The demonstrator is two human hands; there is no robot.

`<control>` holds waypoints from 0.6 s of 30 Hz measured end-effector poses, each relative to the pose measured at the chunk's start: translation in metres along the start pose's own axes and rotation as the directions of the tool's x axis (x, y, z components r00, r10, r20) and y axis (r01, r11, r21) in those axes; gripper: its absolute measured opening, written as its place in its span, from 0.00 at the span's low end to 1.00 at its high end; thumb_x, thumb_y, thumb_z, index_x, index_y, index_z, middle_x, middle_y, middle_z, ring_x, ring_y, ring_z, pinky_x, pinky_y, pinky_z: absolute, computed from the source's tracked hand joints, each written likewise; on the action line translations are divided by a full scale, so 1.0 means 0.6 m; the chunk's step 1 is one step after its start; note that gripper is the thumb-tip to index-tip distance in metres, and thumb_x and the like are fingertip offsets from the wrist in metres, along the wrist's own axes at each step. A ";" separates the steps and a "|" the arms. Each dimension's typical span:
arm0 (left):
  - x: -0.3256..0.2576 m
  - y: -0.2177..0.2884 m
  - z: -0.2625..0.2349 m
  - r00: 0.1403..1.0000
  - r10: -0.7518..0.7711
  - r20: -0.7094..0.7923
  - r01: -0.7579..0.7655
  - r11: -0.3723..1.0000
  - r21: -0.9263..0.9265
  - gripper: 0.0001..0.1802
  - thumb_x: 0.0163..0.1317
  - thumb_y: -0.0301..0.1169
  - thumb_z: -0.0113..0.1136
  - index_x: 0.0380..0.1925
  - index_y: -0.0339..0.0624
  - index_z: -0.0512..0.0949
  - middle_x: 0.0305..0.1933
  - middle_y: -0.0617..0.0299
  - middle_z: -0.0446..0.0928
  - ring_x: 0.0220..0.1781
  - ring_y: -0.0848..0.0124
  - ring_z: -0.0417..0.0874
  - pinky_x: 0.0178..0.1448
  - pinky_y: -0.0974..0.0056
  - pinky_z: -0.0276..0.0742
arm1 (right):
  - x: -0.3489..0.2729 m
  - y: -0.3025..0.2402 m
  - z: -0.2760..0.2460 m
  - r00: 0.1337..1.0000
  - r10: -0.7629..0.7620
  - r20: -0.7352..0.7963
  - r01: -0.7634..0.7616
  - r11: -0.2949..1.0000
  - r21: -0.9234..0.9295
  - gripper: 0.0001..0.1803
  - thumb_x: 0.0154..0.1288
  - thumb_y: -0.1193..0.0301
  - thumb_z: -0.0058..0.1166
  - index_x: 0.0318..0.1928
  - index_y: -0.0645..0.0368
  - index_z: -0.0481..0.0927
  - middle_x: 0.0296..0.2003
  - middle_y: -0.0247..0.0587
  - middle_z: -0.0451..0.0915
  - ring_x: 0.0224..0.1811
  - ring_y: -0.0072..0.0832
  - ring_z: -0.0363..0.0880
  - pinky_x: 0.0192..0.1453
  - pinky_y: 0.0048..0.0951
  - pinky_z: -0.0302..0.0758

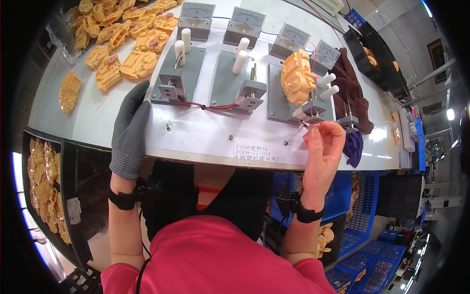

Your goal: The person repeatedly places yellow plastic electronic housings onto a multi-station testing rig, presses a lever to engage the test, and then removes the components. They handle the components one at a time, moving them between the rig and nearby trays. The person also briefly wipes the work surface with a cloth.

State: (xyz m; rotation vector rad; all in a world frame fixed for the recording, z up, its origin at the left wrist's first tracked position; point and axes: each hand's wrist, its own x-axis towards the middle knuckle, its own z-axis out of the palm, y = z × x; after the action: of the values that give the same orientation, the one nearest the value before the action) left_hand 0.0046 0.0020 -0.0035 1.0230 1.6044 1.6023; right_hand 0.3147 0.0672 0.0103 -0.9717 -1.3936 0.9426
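My left hand (128, 134), in a grey glove, rests with its fingers stretched out along the left edge of the white test board (196, 134). My bare right hand (323, 152) has thumb and forefinger pinched together at the front of the third grey fixture (276, 103). Short dark red wires show by the fingertips, but what the pinch holds is hidden. On that fixture stands a yellow-orange plastic gearbox housing (297, 78), upright behind the right fingertips. White pegs (329, 92) stick up beside it.
Two more grey fixtures (235, 73) stand to the left, joined by a red-and-black wire (204, 106). Analog meters (245, 24) line the back. Many yellow-orange housings (139, 63) lie at the far left. Dark cloth (350, 83) lies right; a blue crate (360, 206) stands below.
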 end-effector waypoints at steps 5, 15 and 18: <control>-0.001 0.002 0.003 1.000 -0.010 -0.003 0.010 0.999 -0.031 0.25 0.70 0.29 0.47 0.65 0.30 0.65 0.64 0.46 0.71 0.64 0.65 0.72 0.69 0.64 0.65 | 0.000 0.001 0.000 1.000 0.004 0.003 -0.004 1.000 -0.003 0.15 0.69 0.80 0.54 0.53 0.60 0.67 0.43 0.34 0.71 0.46 0.19 0.70 0.54 0.22 0.70; 0.000 0.002 0.002 1.000 -0.013 0.003 0.013 1.000 -0.021 0.25 0.70 0.29 0.47 0.65 0.30 0.65 0.64 0.46 0.70 0.64 0.65 0.71 0.69 0.64 0.65 | -0.001 0.003 0.001 1.000 -0.017 0.014 0.017 1.000 -0.007 0.19 0.69 0.80 0.54 0.57 0.60 0.66 0.44 0.34 0.71 0.46 0.20 0.70 0.55 0.22 0.69; -0.001 0.002 0.003 1.000 -0.016 -0.002 0.016 1.000 -0.019 0.25 0.70 0.29 0.47 0.65 0.30 0.65 0.65 0.46 0.70 0.65 0.65 0.71 0.70 0.64 0.64 | -0.001 0.005 0.001 0.999 -0.027 0.025 0.027 1.000 -0.013 0.21 0.69 0.80 0.55 0.59 0.60 0.66 0.45 0.35 0.71 0.46 0.19 0.70 0.56 0.23 0.69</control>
State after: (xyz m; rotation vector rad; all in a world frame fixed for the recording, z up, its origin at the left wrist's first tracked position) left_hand 0.0064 0.0026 -0.0022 0.9961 1.5924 1.6054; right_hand 0.3144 0.0678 0.0075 -0.9519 -1.4317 0.9288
